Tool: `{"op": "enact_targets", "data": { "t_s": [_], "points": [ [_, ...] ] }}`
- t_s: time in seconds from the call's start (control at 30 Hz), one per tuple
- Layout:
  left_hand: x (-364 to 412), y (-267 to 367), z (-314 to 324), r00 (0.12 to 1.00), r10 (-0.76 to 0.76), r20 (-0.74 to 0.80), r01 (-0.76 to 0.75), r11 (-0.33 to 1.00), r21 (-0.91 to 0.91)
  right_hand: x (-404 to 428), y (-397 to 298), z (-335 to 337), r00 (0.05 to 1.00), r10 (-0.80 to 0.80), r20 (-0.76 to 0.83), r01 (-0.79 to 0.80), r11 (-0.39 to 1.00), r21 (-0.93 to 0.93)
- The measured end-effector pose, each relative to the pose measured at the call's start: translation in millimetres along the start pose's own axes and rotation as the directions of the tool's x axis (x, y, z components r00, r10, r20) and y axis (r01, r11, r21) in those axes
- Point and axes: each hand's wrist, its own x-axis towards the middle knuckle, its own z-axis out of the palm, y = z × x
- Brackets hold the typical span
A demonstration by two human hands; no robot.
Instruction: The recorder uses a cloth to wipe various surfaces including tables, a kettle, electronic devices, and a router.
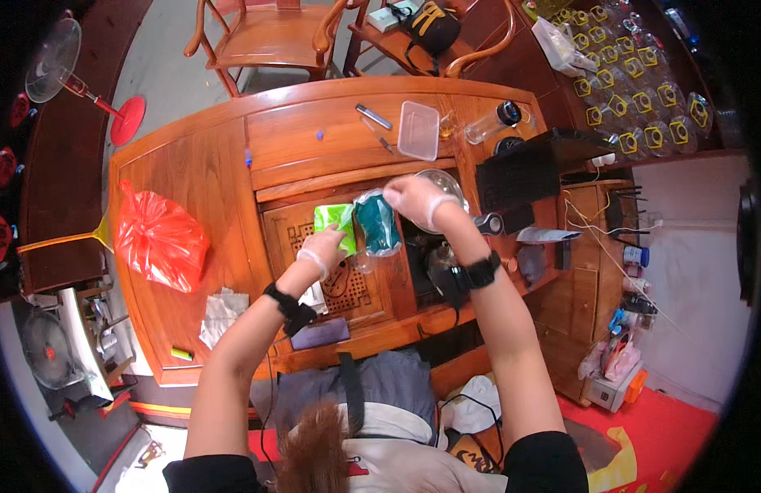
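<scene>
My left hand [322, 248], in a thin clear glove, lies over the lower left part of a bright green plastic packet [336, 215]. Its fingers reach across the top, and whether they grip the packet is hidden. Right beside it sits a teal packet [378, 225] with clear, crinkled ends. My right hand [411, 196], also gloved and slightly blurred, is at the upper right corner of the teal packet with its fingers curled; a grip cannot be made out. Both packets are above the carved, perforated tea-tray panel [349, 296] of a wooden table. Each wrist wears a black strap.
A red plastic bag [162, 240] and a crumpled cloth [223, 314] are on the left. A clear plastic box [419, 130], a marker [373, 116] and a lidded bottle [492, 123] stand farther back. A glass bowl [442, 185] and a dark kettle [442, 268] lie close to my right arm.
</scene>
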Motion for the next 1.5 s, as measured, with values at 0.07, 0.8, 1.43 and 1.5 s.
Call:
{"op": "enact_targets", "data": {
  "t_s": [0.07, 0.8, 1.43, 1.5],
  "points": [
    [-9.0, -2.3, -17.4, 0.998, -0.046, -0.054, 0.041, 0.996, -0.077, 44.3, -7.5, -19.2, 0.997, 0.076, -0.018, -0.077, 0.996, -0.041],
    [9.9, -114.1, -76.9, 0.707, -0.681, -0.188, 0.706, 0.696, 0.134, 254.7, 86.6, 37.4, 0.781, 0.007, -0.624, -0.222, 0.937, -0.268],
    [85.5, -188.2, -75.2, 0.625, -0.667, -0.404, 0.074, 0.567, -0.821, 247.2, -1.0, 67.6, 0.986, -0.071, -0.154, 0.066, 0.997, -0.037],
    [61.2, -139.8, -97.8, 0.821, -0.568, -0.054, -0.232, -0.245, -0.942, 240.9, -10.0, 68.2, 0.981, -0.114, -0.156, 0.103, 0.992, -0.078]
  ]
}}
